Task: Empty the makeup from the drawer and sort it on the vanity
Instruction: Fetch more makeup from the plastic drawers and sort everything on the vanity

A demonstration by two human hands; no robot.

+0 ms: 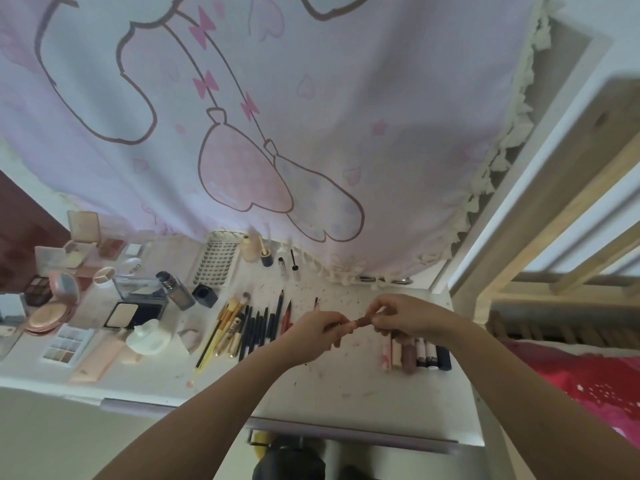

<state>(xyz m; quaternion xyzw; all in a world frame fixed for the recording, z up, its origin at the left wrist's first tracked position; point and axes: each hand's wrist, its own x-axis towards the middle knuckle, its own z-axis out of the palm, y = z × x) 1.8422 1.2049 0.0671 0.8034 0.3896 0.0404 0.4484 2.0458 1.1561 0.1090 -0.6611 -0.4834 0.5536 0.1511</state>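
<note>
Both hands hold one small lip product [360, 322], pink at the left end and brown at the right, just above the white vanity top [346, 386]. My left hand [317, 336] grips its pink end. My right hand [403, 315] pinches its brown end. Right below my right hand lies a row of lip tubes [415, 353], side by side. Left of my hands lies a row of pencils and brushes [252, 329]. Compacts and palettes [69, 299] cover the left part of the vanity. The drawer is not clearly visible.
A pink cartoon curtain [277, 133] hangs behind the vanity. Small bottles [258, 252] and a lash tray [216, 263] stand at the back. A wooden bed frame [554, 237] and red bedding [595, 386] are at the right. Dark specks dot the vanity top.
</note>
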